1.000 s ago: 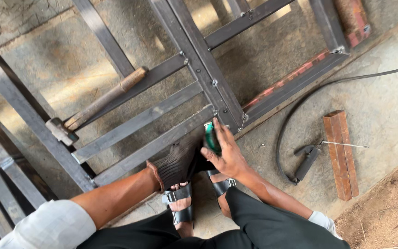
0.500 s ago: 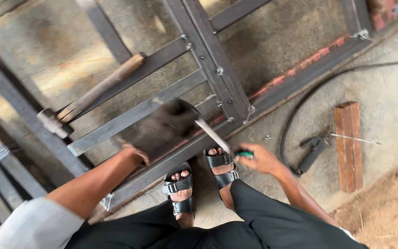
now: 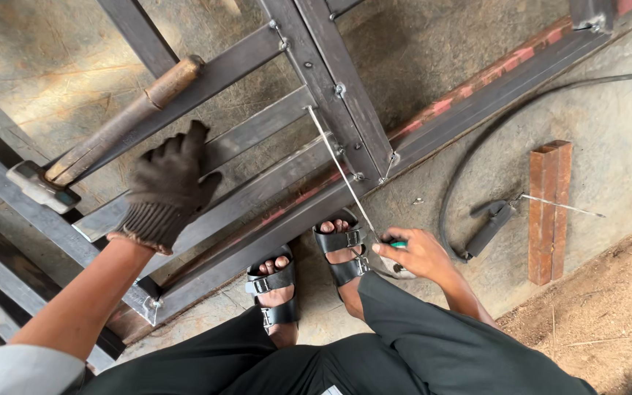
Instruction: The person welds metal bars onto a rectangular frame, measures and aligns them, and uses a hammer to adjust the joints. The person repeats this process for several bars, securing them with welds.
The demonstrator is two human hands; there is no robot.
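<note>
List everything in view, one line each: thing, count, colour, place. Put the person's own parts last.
steel frame: 1, dark grey with red-brown patches, flat on the floor across the upper left
tape measure: 1, silver blade with green case, stretched from the frame's crossbar to the right hand
hammer: 1, wooden handle and grey head, lying on the frame at left
electrode holder: 1, black, on the floor at right
cable: 1, black, curving to the holder
rusty steel offcut: 1, red-brown, floor at right
sandals: 2, black, on both feet
left hand: dark glove, on a frame bar
right hand: bare, gripping the tape case
</note>
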